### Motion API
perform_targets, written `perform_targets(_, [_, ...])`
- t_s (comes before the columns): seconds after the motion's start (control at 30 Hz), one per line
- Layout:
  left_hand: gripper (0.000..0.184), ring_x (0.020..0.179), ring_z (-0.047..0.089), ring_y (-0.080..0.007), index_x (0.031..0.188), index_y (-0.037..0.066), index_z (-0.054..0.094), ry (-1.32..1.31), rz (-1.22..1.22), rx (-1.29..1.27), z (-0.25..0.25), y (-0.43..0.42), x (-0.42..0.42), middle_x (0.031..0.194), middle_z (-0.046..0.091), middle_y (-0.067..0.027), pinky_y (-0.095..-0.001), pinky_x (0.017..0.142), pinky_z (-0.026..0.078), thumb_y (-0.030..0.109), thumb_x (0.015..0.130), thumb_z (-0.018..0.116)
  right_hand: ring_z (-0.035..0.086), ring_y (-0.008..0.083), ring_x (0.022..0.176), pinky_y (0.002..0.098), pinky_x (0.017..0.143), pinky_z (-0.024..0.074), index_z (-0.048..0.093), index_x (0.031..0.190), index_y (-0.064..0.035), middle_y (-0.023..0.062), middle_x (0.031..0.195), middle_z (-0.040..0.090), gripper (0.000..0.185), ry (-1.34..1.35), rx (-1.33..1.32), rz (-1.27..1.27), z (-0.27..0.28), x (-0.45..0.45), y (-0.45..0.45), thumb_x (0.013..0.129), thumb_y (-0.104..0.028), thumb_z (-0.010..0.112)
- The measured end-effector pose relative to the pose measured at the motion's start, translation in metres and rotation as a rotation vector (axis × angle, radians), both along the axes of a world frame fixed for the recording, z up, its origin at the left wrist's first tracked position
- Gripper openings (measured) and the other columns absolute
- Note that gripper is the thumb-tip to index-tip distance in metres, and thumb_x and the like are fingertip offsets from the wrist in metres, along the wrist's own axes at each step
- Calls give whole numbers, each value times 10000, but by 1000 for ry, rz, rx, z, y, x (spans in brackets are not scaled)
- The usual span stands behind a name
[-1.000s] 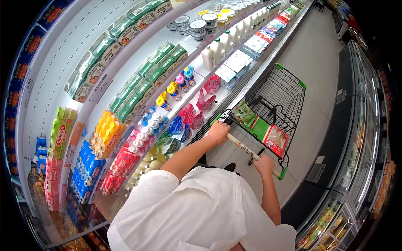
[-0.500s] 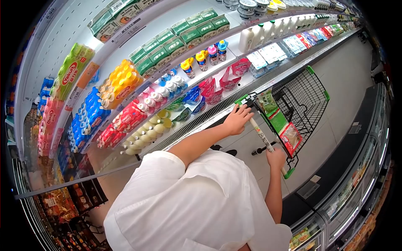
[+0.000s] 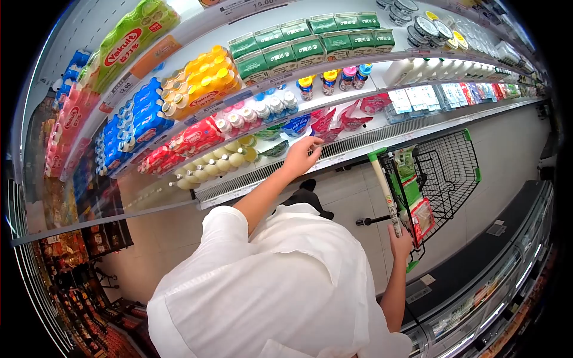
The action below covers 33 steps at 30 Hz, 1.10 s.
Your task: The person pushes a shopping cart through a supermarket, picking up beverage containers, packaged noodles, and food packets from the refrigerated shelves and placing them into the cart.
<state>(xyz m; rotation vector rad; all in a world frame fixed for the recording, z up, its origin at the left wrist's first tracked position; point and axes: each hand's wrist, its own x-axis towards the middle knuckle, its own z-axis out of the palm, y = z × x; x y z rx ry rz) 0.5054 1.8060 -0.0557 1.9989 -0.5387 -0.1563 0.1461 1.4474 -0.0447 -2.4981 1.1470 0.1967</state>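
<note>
My left hand [image 3: 303, 156] is off the cart and stretched toward the chilled shelf, its fingers apart and holding nothing. Closest to it are several pink pouches [image 3: 324, 123], with blue pouches [image 3: 296, 126] just to their left. In the view the fingertips overlap the lower pouches; whether they touch cannot be made out. My right hand [image 3: 401, 240] is wrapped round the lower end of the shopping cart's handle [image 3: 384, 182]. In the cart's child-seat area lie a green bag [image 3: 404, 162] and a red-edged clear pack [image 3: 422, 219].
Yellow Yakult bottles [image 3: 203, 77], blue multipacks [image 3: 134, 122] and green cartons [image 3: 280, 56] fill the shelves. A dark vent grille [image 3: 358, 140] runs along the fridge's front edge. Across the tiled aisle stands a low glass-topped freezer [image 3: 498, 274].
My left hand has let go of the cart handle and moved left to the pouches. My right hand stays on the handle. The view has shifted closer to the shelf.
</note>
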Motion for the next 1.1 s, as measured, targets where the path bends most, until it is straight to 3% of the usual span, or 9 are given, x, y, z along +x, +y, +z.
perform_targets(0.03, [308,906,751,-308,1286,51,746,-1,154,-3,4,23,11,1137,744,-156,-413,836,591,174,1004,732,734,306,838,437,800,570,764,1070,-2,161,882,758,529,-128,133,-12,-12,-8,-12,1005,-527,779])
perform_targets(0.17, [334,968,730,-349,1297,51,720,-210,598,208,35,130,54,1222,689,-170,-465,841,596,192,995,745,715,194,922,352,840,572,751,1150,32,119,1049,780,329,-504,332,-158,-41,-1,-27,1091,-291,746])
perform_targets(0.27, [329,1023,744,-423,1217,32,750,-405,831,535,49,185,86,1177,733,-195,-530,891,609,256,977,751,748,270,940,386,863,586,747,1152,23,144,1063,771,247,-564,124,169,-9,92,11,1019,-180,793])
perform_targets(0.4, [304,1004,749,-457,1087,21,783,-197,630,803,34,238,118,1058,773,-225,-547,904,610,298,965,761,766,328,956,406,869,591,777,1134,-2,158,1060,782,178,-721,204,534,32,254,92,1011,-131,776])
perform_targets(0.63, [386,1159,730,-425,1251,53,784,-75,542,695,8,251,120,1203,787,-234,-532,996,590,295,950,803,761,395,1051,488,898,618,743,1326,-76,160,1185,767,337,-508,185,840,45,459,215,1021,-220,735])
perform_targets(0.8, [389,1110,724,-428,1214,51,736,-118,569,578,-1,264,99,1198,739,-196,-517,959,591,212,884,865,762,395,1114,497,933,633,733,1346,-104,173,1240,764,356,-360,16,977,22,541,255,992,-129,709])
perform_targets(0.87, [380,1090,721,-433,1201,51,730,-93,583,595,16,262,86,1186,724,-191,-517,930,591,198,880,872,761,389,1166,508,967,630,738,1328,-108,194,1301,767,370,58,-27,1086,27,560,265,971,-83,644])
perform_targets(1.0, [305,1012,722,-396,1146,42,729,-57,573,566,51,246,51,1122,695,-175,-489,889,580,169,901,859,786,411,1097,512,940,643,801,1163,-73,199,1202,801,246,-116,-10,1005,-2,565,266,959,-133,677])
perform_targets(1.1, [274,1036,680,-417,1073,-6,710,34,440,568,71,217,29,1078,669,-205,-498,902,542,151,901,854,784,394,1100,524,907,643,673,1297,-85,205,1148,791,362,-100,131,915,8,547,239,945,-155,720])
